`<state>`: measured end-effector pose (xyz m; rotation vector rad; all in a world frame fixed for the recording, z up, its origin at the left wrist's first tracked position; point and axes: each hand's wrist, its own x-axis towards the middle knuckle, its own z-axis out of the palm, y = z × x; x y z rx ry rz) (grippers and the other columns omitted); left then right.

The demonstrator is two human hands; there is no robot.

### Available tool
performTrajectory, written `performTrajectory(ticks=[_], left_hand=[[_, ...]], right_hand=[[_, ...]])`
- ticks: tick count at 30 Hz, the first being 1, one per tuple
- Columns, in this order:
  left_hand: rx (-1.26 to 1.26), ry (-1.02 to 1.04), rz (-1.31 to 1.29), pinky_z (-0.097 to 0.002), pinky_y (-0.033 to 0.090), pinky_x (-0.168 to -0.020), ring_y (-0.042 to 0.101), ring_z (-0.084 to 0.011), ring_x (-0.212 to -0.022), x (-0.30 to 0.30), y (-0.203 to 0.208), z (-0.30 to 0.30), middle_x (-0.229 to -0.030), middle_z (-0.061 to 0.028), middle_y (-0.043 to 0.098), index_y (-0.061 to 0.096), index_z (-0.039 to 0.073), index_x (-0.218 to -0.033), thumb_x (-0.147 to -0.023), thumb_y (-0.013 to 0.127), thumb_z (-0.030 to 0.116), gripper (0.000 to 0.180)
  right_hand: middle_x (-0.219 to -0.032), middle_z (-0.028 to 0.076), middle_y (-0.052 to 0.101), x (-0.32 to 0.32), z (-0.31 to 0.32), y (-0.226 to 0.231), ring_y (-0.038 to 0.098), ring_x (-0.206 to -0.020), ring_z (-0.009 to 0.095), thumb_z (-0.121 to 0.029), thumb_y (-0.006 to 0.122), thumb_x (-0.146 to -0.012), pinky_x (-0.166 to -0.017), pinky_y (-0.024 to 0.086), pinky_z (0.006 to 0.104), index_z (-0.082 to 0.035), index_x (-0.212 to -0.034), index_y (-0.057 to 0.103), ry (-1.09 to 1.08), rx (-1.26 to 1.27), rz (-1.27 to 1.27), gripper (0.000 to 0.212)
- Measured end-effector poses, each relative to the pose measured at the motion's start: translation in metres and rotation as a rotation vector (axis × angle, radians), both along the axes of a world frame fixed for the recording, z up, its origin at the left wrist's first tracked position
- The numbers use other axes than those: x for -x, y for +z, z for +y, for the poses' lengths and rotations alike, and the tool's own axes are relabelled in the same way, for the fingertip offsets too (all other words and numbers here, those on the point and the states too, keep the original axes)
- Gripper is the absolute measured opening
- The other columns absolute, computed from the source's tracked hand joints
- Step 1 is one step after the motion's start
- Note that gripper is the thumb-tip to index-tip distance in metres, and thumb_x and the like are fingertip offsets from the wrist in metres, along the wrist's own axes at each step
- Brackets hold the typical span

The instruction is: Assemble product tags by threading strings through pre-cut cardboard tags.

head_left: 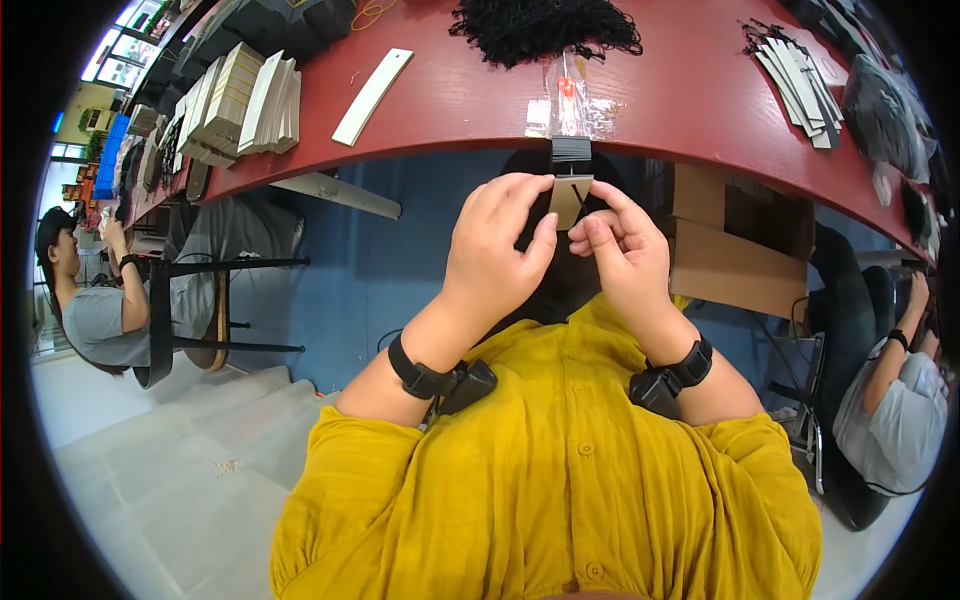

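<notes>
Just off the table's front edge, my left hand (pixel 500 240) pinches the left side of a small beige card tag (pixel 566 205) between thumb and fingers. A thin black cord (pixel 579 196) crosses the tag's face at a slant. My right hand (pixel 628 250) is closed at the tag's right side, its fingertips at the cord's lower end and its index finger by the upper right corner. Directly beyond the tag, a dark ribbed block (pixel 571 150) sits on the table edge. An orange-tipped tool (pixel 567 92) lies under clear tape behind it.
A heap of black cords (pixel 545 28) lies on the red table (pixel 450 90). Left are a long white card strip (pixel 372 98) and stacked tags (pixel 270 105); right are fanned tags (pixel 800 88) and a plastic bag (pixel 888 115). A cardboard box (pixel 740 260) stands below. People sit at both sides.
</notes>
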<state>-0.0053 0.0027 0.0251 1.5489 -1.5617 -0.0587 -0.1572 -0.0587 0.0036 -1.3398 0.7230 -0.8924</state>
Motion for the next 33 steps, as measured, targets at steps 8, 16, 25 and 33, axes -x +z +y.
performTrajectory(ticks=[8, 16, 25, 33], left_hand=[[-0.054, -0.092, 0.296, -0.0294, 0.051, -0.068, 0.065, -0.02, -0.08, 0.004, 0.007, -0.013, -0.089, -0.0101, 0.064, 0.062, 0.002, -0.091, -0.076, 0.066, 0.0, 0.015], [-0.311, -0.244, 1.03, -0.0258, 0.051, -0.075, 0.061, -0.0121, -0.081, 0.003, -0.015, -0.004, -0.092, -0.0059, 0.065, 0.061, -0.001, -0.102, -0.089, 0.063, 0.009, 0.016], [-0.521, -0.216, 1.338, -0.0232, 0.052, -0.067, 0.062, -0.0105, -0.071, -0.003, 0.008, -0.033, -0.08, -0.0042, 0.065, 0.061, 0.002, -0.092, -0.089, 0.065, 0.013, 0.012], [-0.513, -0.207, 1.134, -0.0224, 0.046, -0.057, 0.057, -0.0095, -0.062, -0.004, -0.009, -0.021, -0.072, -0.0042, 0.062, 0.059, 0.003, -0.084, -0.092, 0.061, 0.012, 0.012]], right_hand=[[-0.073, -0.001, 0.057, 0.01, -0.004, 0.005, 0.052, -0.064, 0.004, -0.013, 0.06, -0.093, -0.056, 0.043, 0.0192, -0.002, -0.084, 0.051, 0.013, -0.161, 0.053, 0.016], [-0.061, -0.008, 0.041, 0.006, -0.009, 0.006, 0.033, -0.058, 0.001, -0.017, 0.061, -0.091, -0.049, 0.027, 0.0211, -0.004, -0.07, 0.053, 0.126, -0.09, 0.105, 0.026], [-0.054, -0.004, 0.041, 0.005, -0.03, 0.024, 0.035, -0.054, 0.003, -0.011, 0.063, -0.085, -0.047, 0.03, 0.0245, -0.002, -0.064, 0.052, 0.082, 0.124, 0.302, 0.025], [-0.055, -0.001, 0.046, 0.011, -0.028, 0.018, 0.039, -0.055, 0.003, -0.015, 0.067, -0.082, -0.048, 0.034, 0.0247, 0.0, -0.068, 0.056, 0.138, 0.065, 0.297, 0.024]])
